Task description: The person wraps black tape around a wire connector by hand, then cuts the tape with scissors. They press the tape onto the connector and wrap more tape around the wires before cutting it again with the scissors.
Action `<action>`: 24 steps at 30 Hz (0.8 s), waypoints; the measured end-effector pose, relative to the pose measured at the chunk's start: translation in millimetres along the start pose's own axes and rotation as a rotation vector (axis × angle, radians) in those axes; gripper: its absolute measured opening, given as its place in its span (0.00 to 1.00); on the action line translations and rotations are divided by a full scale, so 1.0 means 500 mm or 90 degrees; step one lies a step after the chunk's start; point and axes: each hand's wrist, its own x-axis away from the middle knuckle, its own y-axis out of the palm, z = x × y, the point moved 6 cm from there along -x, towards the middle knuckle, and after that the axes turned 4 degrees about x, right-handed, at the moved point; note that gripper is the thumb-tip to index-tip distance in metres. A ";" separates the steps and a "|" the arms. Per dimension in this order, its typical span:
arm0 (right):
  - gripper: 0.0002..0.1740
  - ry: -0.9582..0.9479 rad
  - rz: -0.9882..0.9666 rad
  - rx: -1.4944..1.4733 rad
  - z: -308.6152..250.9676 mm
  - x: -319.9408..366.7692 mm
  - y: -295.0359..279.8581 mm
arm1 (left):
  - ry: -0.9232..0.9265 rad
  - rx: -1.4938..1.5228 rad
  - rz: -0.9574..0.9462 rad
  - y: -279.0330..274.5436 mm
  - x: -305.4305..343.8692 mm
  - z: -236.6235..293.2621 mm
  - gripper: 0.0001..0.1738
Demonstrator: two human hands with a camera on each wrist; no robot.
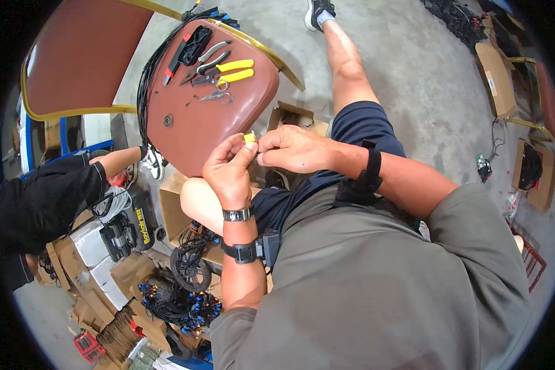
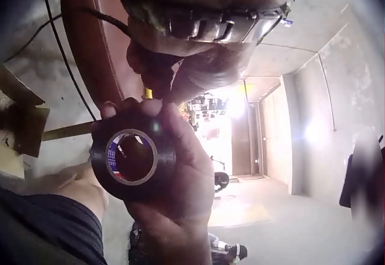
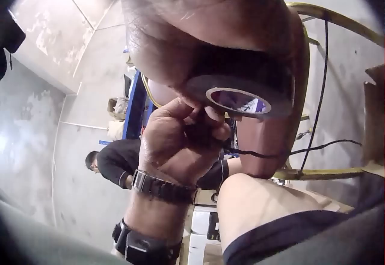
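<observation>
My left hand [image 1: 229, 171] pinches a small yellow piece [image 1: 250, 138] between thumb and fingers, in front of the body. A thin dark cable [image 3: 258, 153] runs out from those fingers in the right wrist view. Close beside it, fingertips almost meeting the left ones, is my right hand [image 1: 297, 150], seen from its back in the head view. It holds a roll of black electrical tape [image 2: 101, 164], whose pale core faces the left wrist camera. From the right wrist the same roll [image 3: 280, 100] shows under the palm. The yellow piece is mostly covered by fingers.
Ahead, a brown chair seat [image 1: 194, 145] bears yellow-handled pliers [image 1: 236, 76], grey-handled pliers [image 1: 214, 52], scissors [image 1: 219, 96], a red-and-black cutter [image 1: 177, 65] and a small dark ring [image 1: 168, 121]. Black cables [image 1: 144, 98] hang along its edge. An open cardboard box [image 1: 317, 126] stands beyond. Another person [image 1: 55, 206] is at left.
</observation>
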 end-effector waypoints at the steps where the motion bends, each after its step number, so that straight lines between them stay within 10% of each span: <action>1: 0.15 0.006 -0.001 0.010 0.001 0.000 0.000 | -0.001 0.011 0.005 -0.003 -0.001 0.003 0.16; 14: 0.13 -0.017 -0.017 -0.016 -0.035 0.036 0.009 | 0.072 0.095 0.040 -0.027 0.017 0.050 0.16; 24: 0.11 0.032 -0.141 -0.142 0.030 -0.022 0.027 | -0.124 0.180 -0.125 0.008 0.015 0.035 0.14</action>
